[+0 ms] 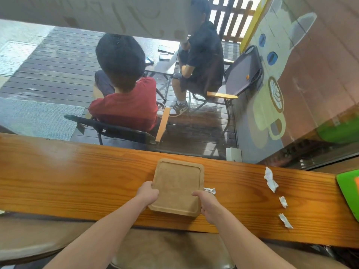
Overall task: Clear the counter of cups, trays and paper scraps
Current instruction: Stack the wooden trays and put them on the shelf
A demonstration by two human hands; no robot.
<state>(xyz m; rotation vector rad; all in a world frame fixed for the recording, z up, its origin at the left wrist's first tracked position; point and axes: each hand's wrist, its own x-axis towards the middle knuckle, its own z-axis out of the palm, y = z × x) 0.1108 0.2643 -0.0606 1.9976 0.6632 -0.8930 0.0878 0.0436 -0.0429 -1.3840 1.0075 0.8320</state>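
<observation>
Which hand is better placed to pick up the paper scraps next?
The right hand. The paper scraps lie on the counter to the right of the tray, on its side. The left hand holds the tray's far edge from them.

You're getting bright daylight through the window, a soft glare patch on the glossy orange-brown wooden counter (58, 171), fisheye bending at the edges, slightly hazy reflections up top.

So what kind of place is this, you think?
Probably a café: a window counter with a tray, a latte-art cup mural on the wall, and people at a table on the deck outside.
</observation>
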